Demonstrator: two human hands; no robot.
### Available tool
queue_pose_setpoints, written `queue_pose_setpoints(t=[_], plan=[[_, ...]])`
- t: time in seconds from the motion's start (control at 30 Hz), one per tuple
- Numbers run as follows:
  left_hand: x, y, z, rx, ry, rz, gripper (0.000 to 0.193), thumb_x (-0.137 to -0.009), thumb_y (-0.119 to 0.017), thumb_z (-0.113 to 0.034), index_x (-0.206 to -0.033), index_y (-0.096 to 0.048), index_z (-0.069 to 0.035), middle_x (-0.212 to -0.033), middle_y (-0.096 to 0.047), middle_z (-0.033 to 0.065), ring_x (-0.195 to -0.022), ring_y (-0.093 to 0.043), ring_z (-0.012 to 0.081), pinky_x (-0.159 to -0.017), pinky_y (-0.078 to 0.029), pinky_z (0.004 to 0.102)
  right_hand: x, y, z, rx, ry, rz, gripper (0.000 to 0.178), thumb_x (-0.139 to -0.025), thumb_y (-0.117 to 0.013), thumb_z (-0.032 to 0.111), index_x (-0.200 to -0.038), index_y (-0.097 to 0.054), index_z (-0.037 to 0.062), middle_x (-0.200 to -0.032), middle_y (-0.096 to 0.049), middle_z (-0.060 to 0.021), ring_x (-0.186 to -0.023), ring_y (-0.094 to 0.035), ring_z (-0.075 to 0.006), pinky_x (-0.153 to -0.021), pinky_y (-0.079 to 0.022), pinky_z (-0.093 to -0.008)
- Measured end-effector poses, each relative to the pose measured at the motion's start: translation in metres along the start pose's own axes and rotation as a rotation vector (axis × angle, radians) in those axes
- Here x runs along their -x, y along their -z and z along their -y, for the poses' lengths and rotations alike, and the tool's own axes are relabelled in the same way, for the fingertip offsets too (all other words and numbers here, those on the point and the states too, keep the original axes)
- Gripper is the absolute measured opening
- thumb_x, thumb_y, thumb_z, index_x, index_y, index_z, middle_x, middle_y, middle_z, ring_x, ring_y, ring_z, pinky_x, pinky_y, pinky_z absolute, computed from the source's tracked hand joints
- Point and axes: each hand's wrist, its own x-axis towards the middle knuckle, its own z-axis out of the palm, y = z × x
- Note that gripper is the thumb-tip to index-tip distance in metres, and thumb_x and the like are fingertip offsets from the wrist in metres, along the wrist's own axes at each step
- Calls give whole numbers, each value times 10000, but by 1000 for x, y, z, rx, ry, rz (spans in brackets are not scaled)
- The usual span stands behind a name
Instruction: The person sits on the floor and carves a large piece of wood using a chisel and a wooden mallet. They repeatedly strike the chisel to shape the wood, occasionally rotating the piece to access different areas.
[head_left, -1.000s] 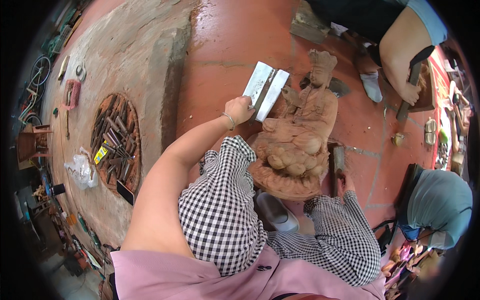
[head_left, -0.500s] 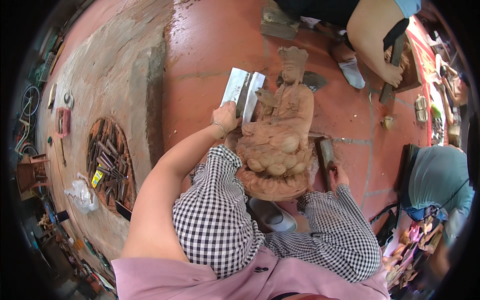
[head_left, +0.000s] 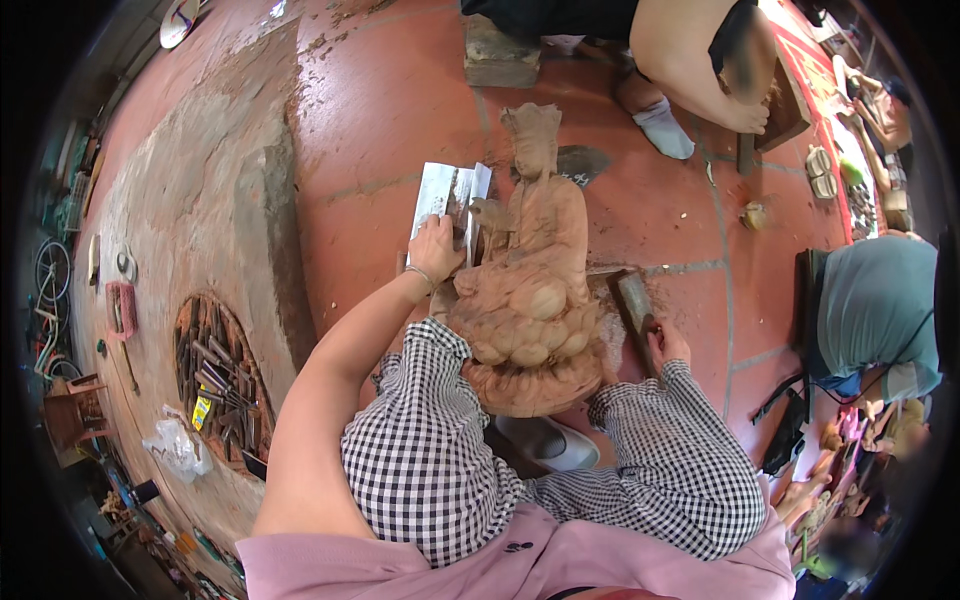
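A carved wooden statue (head_left: 545, 235) of a seated figure with a tall headdress, on a rounded petalled base, stands upright between my knees. To its left, my left hand (head_left: 437, 250) is bent over a folded white paper sheet (head_left: 430, 192), its fingers gripping the lower part. A grey-brown strip runs along the fold; I cannot make out what it is. Right of the base, my right hand (head_left: 668, 346) is closed around the near end of a flat, dark wooden bar (head_left: 633, 300), which points away from me.
At left, a round basket (head_left: 262, 400) of carving tools sits on a wooden slab (head_left: 225, 220), beside a plastic bag (head_left: 180, 447). Across from me, another person's arm (head_left: 690, 70) reaches to a wooden box (head_left: 788, 105). A wooden block (head_left: 500, 55) lies beyond the statue.
My left hand has shifted further over the paper, its fingers now across the lower part. The whole view has turned slightly. My right hand keeps its hold on the wooden bar.
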Motion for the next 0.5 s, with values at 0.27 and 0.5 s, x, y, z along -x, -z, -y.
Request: queue_pose_setpoints(t=[0.27,0.5], plan=[[-33,-6,-13,-25,94,131,396,-757,-735,-279,-1058,-612,-54,-991,-686,173,-949,-671,353,-799,-540,476,1,-1,4,-21,21,-18,249,-885,-655,174,-1128,-617,133,-855,-659,-135,-762,-652,-314,-693,-520,-431],[-34,-9,-10,117,108,98,430,-729,-781,-321,-1095,-674,-122,-986,-722,156,-954,-693,341,-817,-544,457,1,6,-9,-34,38,64,260,-914,-576,227,-1155,-553,132,-973,-668,-197,-898,-647,-412,-759,-509,-515]])
